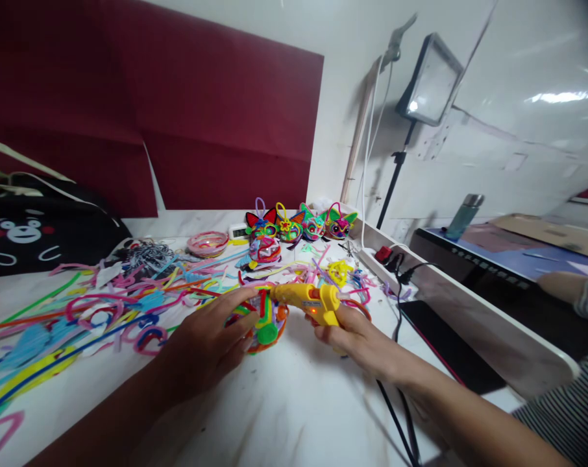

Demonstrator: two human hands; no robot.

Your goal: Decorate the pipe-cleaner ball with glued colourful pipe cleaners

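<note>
A yellow hot glue gun [306, 297] with a small orange light on its side is in the grip of my right hand [355, 336]. Its nozzle points left, at the upper part of a round, multicoloured pipe-cleaner ornament [268, 332] with a green disc near its front. My left hand [211, 337] holds that ornament from the left, fingers curled over its edge and partly hiding it. The nozzle tip is close to my left fingertips; whether it touches the ornament cannot be seen.
Loose pipe cleaners [177, 292] cover the table's left and middle. Finished animal-head ornaments [313, 224] line the back, beside a pink bowl [208, 243]. A power strip [384, 269], black cables and a phone-like black slab [452, 347] lie right. Another person's sleeve [566, 402] shows there.
</note>
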